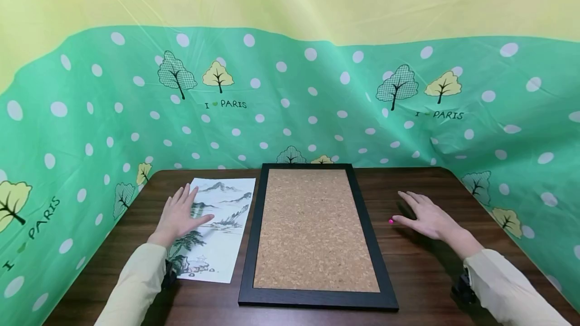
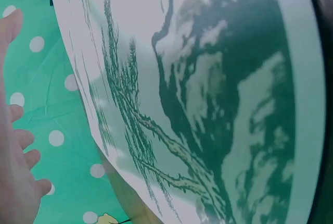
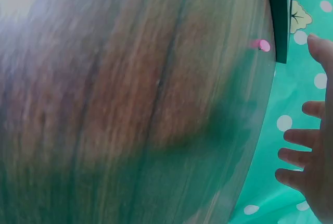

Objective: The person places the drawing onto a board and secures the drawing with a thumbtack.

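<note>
My left hand (image 1: 176, 217) is over the left edge of a paper sheet (image 1: 226, 255) printed with an ink landscape of mountains and trees. Its fingers are spread, with the thumb pointing right across the picture. To the right of the sheet lies a cork board (image 1: 314, 235) in a black frame (image 1: 317, 299). On the far side of the board, my right hand (image 1: 428, 220) has its fingers extended above the table and holds nothing. A small pink round-headed piece (image 3: 264, 45) stands on the tabletop, close to the right thumb in the head view.
The dark wood table (image 1: 376, 180) carries all of these things. Behind it and along both sides hangs a green and yellow cloth (image 1: 312, 79) with white dots and printed trees. A narrow strip of table separates the sheet from the frame.
</note>
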Demonstrator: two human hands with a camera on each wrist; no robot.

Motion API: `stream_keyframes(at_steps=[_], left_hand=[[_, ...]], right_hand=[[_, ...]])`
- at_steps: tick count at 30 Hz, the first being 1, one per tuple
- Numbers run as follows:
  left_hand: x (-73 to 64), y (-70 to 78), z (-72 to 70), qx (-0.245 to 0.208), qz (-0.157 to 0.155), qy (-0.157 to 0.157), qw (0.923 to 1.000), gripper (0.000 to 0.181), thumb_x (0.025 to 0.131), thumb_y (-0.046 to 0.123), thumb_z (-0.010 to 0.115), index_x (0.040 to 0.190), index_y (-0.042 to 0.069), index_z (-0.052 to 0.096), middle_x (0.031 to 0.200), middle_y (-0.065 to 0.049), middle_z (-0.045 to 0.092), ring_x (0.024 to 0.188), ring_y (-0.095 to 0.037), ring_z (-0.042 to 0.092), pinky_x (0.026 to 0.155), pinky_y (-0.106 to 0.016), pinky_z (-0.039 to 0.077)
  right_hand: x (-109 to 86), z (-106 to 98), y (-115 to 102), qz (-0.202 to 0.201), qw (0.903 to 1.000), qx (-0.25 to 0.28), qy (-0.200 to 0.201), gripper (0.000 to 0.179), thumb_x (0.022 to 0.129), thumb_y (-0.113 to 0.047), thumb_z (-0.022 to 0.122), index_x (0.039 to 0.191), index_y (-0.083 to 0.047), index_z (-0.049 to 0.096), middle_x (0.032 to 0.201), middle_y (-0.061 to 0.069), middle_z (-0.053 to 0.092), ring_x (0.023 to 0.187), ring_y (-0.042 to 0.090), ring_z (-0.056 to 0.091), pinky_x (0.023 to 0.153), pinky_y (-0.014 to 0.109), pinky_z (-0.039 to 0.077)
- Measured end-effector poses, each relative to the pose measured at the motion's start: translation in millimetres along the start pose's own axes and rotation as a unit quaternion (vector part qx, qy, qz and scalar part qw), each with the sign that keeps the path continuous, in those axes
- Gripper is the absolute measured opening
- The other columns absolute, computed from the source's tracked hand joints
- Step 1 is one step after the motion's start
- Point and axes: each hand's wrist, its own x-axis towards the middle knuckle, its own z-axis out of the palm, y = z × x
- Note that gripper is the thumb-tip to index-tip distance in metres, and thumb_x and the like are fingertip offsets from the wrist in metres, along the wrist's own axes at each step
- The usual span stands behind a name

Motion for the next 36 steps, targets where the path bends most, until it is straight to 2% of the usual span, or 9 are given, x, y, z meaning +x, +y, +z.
stream_keyframes(at_steps=[5, 10, 14, 17, 20, 23, 26, 31, 36], left_hand=[[-2.3, -4.0, -1.6, -0.022, -0.008, 0.000, 0.9997, 0.097, 0.078, 0.062, 0.053, 0.142, -0.003, 0.019, 0.143, -0.032, 0.018, 0.129, -0.048, 0.016, 0.103, -0.058, 0.014], [-4.9, -8.8, -4.2, -0.070, -0.038, -0.014, 0.9967, 0.097, 0.080, 0.061, 0.052, 0.142, -0.004, 0.018, 0.142, -0.033, 0.018, 0.126, -0.052, 0.019, 0.099, -0.063, 0.020], [-8.4, -14.1, -6.9, -0.101, -0.065, -0.031, 0.9923, 0.098, 0.080, 0.062, 0.051, 0.142, -0.006, 0.017, 0.140, -0.034, 0.020, 0.124, -0.053, 0.021, 0.096, -0.065, 0.023], [-11.5, -19.7, -7.6, -0.121, -0.080, -0.042, 0.9885, 0.096, 0.081, 0.061, 0.051, 0.140, -0.008, 0.019, 0.138, -0.035, 0.024, 0.123, -0.053, 0.023, 0.094, -0.065, 0.025], [-14.8, -24.9, -7.7, -0.140, -0.098, -0.058, 0.9835, 0.092, 0.081, 0.057, 0.054, 0.139, -0.008, 0.023, 0.136, -0.035, 0.025, 0.122, -0.053, 0.024, 0.093, -0.065, 0.026], [-17.2, -28.0, -9.2, -0.154, -0.114, -0.074, 0.9787, 0.089, 0.081, 0.053, 0.057, 0.137, -0.009, 0.026, 0.133, -0.037, 0.027, 0.120, -0.053, 0.026, 0.092, -0.064, 0.028], [-17.9, -30.0, -9.3, -0.165, -0.126, -0.084, 0.9746, 0.083, 0.083, 0.044, 0.059, 0.136, -0.011, 0.026, 0.131, -0.038, 0.029, 0.118, -0.053, 0.029, 0.092, -0.062, 0.030], [-17.6, -32.6, -7.3, -0.175, -0.135, -0.078, 0.9722, 0.073, 0.081, 0.029, 0.064, 0.130, -0.016, 0.033, 0.127, -0.038, 0.037, 0.115, -0.051, 0.036, 0.092, -0.058, 0.033], [-17.5, -34.7, -3.9, -0.169, -0.144, -0.074, 0.9721, 0.066, 0.079, 0.022, 0.068, 0.124, -0.016, 0.039, 0.121, -0.037, 0.042, 0.109, -0.048, 0.042, 0.089, -0.056, 0.036]], right_hand=[[0.8, 1.7, -0.6, 0.013, 0.9990, 0.042, -0.002, 0.083, 0.084, -0.057, 0.051, 0.136, 0.005, 0.033, 0.133, 0.033, 0.034, 0.119, 0.050, 0.030, 0.092, 0.063, 0.028], [2.2, 5.8, -2.7, 0.016, 0.9958, 0.090, 0.005, 0.074, 0.086, -0.050, 0.053, 0.130, 0.008, 0.039, 0.125, 0.033, 0.042, 0.113, 0.047, 0.040, 0.087, 0.060, 0.035], [3.5, 9.9, -4.6, 0.005, 0.9907, 0.135, 0.019, 0.061, 0.086, -0.038, 0.059, 0.122, 0.008, 0.047, 0.103, 0.022, 0.056, 0.089, 0.031, 0.055, 0.073, 0.044, 0.046], [4.3, 12.1, -6.9, -0.003, 0.9842, 0.176, 0.021, 0.052, 0.084, -0.030, 0.063, 0.117, 0.008, 0.052, 0.089, 0.011, 0.057, 0.070, 0.016, 0.054, 0.059, 0.031, 0.044], [5.2, 13.4, -10.6, 0.000, 0.9766, 0.215, 0.008, 0.046, 0.084, -0.026, 0.064, 0.113, 0.008, 0.053, 0.083, 0.006, 0.056, 0.059, 0.010, 0.049, 0.051, 0.025, 0.041], [6.2, 14.8, -14.4, 0.012, 0.9715, 0.237, -0.008, 0.043, 0.084, -0.026, 0.064, 0.111, 0.006, 0.055, 0.080, 0.005, 0.054, 0.059, 0.011, 0.048, 0.050, 0.024, 0.040], [6.8, 16.8, -17.5, 0.015, 0.9711, 0.238, -0.017, 0.039, 0.084, -0.024, 0.064, 0.107, 0.006, 0.057, 0.080, 0.004, 0.053, 0.064, 0.013, 0.047, 0.053, 0.024, 0.038], [7.9, 21.0, -18.6, 0.019, 0.9711, 0.237, -0.012, 0.027, 0.083, -0.016, 0.065, 0.099, 0.005, 0.060, 0.077, 0.004, 0.053, 0.066, 0.014, 0.046, 0.055, 0.024, 0.037], [9.8, 25.5, -16.0, 0.022, 0.9715, 0.236, -0.005, 0.011, 0.082, -0.010, 0.064, 0.088, 0.000, 0.063, 0.074, 0.002, 0.055, 0.065, 0.012, 0.048, 0.056, 0.023, 0.040]])
